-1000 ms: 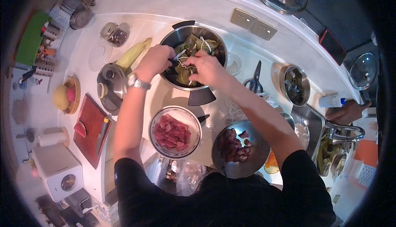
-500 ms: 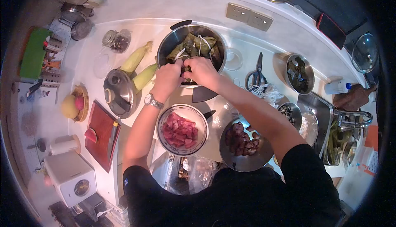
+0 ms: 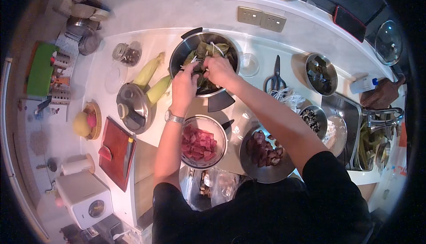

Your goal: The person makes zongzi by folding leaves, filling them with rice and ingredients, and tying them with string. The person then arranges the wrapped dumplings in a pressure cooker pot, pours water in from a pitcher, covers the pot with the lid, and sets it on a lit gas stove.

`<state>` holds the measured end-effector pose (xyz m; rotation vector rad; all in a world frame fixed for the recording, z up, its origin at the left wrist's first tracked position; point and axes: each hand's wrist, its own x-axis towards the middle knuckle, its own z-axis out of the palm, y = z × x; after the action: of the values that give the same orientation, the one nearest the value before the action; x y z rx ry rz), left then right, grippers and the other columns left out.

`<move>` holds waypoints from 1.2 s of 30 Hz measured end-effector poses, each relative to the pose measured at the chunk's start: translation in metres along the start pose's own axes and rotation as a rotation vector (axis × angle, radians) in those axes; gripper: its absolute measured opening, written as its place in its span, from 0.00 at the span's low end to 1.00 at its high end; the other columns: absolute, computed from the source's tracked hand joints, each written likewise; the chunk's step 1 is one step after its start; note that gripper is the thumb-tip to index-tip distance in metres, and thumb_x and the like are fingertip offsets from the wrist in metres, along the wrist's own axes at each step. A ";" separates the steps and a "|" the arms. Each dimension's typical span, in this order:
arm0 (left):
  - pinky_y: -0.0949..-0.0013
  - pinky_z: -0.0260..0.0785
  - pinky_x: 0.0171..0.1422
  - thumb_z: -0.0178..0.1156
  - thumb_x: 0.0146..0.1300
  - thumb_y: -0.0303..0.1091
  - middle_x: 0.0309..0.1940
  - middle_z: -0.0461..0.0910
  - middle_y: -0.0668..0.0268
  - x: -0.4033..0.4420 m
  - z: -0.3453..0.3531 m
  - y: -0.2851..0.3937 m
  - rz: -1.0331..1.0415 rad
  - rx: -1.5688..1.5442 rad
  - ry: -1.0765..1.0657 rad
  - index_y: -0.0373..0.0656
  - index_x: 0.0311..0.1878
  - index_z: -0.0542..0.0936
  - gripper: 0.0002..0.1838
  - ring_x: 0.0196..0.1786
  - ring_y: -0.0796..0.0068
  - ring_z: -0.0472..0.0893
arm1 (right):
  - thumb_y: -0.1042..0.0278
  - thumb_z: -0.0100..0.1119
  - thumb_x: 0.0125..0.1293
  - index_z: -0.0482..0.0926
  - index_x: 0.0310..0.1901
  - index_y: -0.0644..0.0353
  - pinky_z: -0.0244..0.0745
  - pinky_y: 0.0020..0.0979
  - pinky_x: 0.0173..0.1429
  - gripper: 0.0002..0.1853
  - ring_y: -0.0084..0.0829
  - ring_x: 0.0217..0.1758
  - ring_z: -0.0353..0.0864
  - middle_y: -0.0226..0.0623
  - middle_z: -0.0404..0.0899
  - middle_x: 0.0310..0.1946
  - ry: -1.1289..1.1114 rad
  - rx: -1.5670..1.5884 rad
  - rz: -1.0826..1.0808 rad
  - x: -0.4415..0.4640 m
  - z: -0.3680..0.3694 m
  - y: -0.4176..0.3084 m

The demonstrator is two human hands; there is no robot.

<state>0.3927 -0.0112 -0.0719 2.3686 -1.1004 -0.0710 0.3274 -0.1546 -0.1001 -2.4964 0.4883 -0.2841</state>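
Over the near side of a steel pot [image 3: 235,68], my left hand [image 3: 185,80] and my right hand [image 3: 218,70] work close together. Fingers of both curl round a dark green leaf-wrapped dumpling [image 3: 199,69], mostly hidden by them. Whether the right fingers also pinch its string cannot be seen. Inside the pot lie more leaf-wrapped dumplings [image 3: 220,49], tied with white string. Below my wrists stands a patterned bowl [image 3: 224,143] with red cubes of fruit or meat. To its right is a steel bowl [image 3: 266,175] of dark brown meat pieces.
Scissors [image 3: 276,77] and white string [image 3: 287,97] lie right of the pot. Leaves soak in a bowl [image 3: 320,76] near the sink [image 3: 344,106]. Corn [image 3: 149,71] and a pot lid [image 3: 135,106] are at left, above a red cutting board [image 3: 116,159] with a knife [image 3: 129,151].
My left hand has turned and its fingers have spread a little more round the dumpling. My right hand stays close by. The camera view has shifted slightly.
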 end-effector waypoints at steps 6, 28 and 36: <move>0.58 0.73 0.51 0.70 0.48 0.27 0.44 0.83 0.55 -0.014 0.004 -0.017 0.053 0.098 0.045 0.44 0.48 0.81 0.20 0.44 0.53 0.81 | 0.67 0.66 0.54 0.80 0.39 0.61 0.78 0.45 0.44 0.12 0.53 0.37 0.83 0.52 0.81 0.29 -0.111 0.025 -0.208 -0.017 0.005 -0.007; 0.52 0.71 0.49 0.71 0.43 0.27 0.39 0.79 0.49 -0.001 0.005 -0.036 0.317 0.210 -0.047 0.39 0.44 0.78 0.22 0.45 0.46 0.78 | 0.64 0.65 0.53 0.84 0.39 0.57 0.78 0.43 0.47 0.12 0.45 0.41 0.82 0.44 0.82 0.36 -0.110 0.002 -0.235 -0.064 -0.011 -0.015; 0.45 0.42 0.77 0.46 0.73 0.51 0.76 0.47 0.49 -0.005 0.009 0.017 0.133 0.675 -0.479 0.55 0.72 0.64 0.27 0.77 0.45 0.46 | 0.64 0.64 0.47 0.81 0.28 0.56 0.73 0.41 0.49 0.07 0.43 0.42 0.78 0.37 0.79 0.34 0.396 0.193 -0.299 -0.145 -0.068 0.021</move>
<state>0.3749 -0.0209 -0.0724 2.9489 -1.7197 -0.2678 0.1689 -0.1460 -0.0701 -2.3197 0.2217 -0.9105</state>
